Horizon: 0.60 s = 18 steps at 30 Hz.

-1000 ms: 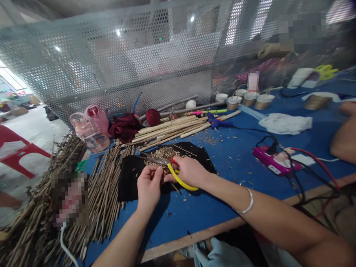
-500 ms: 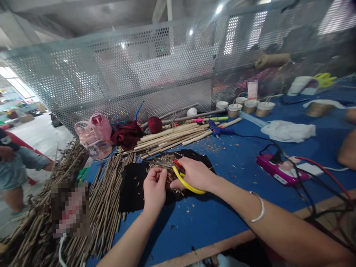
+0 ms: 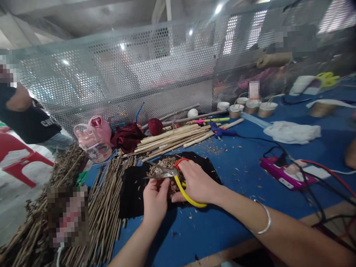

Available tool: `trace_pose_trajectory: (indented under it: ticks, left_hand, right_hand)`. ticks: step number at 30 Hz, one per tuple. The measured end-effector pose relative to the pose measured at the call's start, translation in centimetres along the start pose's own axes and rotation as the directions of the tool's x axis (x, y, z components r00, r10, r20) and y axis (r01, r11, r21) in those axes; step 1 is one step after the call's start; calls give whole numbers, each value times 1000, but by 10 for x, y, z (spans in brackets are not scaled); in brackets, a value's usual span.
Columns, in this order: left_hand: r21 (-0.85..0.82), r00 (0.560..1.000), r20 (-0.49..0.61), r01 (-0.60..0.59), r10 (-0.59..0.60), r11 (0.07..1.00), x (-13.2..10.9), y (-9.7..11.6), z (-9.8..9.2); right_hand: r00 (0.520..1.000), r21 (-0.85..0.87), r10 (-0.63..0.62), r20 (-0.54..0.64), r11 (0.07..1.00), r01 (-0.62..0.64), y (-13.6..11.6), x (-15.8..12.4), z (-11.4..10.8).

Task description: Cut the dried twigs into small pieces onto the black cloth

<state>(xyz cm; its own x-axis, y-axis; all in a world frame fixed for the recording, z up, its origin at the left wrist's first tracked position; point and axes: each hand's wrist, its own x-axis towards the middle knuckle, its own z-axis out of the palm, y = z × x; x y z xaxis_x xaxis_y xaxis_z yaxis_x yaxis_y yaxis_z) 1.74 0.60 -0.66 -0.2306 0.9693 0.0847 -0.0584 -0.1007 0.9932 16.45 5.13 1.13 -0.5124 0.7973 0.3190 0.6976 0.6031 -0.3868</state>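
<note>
My right hand is closed round the red and yellow handles of a pair of shears, whose blades point left over a black cloth. My left hand is pinched shut just under the blades, on a small piece that I cannot make out. A heap of brown cut chips lies on the cloth behind the blades. The cloth rests on the blue table.
A big pile of thin brown sticks lies left of the cloth. Thicker pale sticks, a pink bottle, a dark red cloth and small tubs stand behind. A pink power strip with cables lies right. A person stands far left.
Both hands have shifted slightly nearer with the shears, and the shears' handles have spread. A person at the far left has walked closer to the table.
</note>
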Motion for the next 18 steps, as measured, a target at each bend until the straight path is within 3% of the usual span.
trace_pose_trajectory:
  ticks: [18]
  left_hand:
    - [-105,1000,8,-16,17,994,-6,9,2]
  right_hand:
    - [999,40,-35,-12,999,36,-9,-1,0]
